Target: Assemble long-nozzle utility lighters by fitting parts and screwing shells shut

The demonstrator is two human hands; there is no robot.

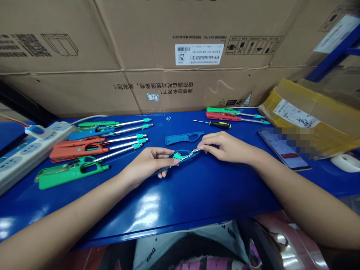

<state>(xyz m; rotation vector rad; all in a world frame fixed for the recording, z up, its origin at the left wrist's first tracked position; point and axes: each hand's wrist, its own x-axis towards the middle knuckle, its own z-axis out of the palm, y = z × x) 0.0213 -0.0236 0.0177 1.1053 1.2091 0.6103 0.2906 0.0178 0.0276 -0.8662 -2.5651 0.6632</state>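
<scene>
Left hand is holding the blue shell and right hand is pinching its wires, both working on the near side of the cover. Wire handling seems to be occupying this step; the next move is probably calling for a steady pinch.

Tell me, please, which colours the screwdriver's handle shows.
The screwdriver's handle is black and yellow, as the head view shows.
</scene>
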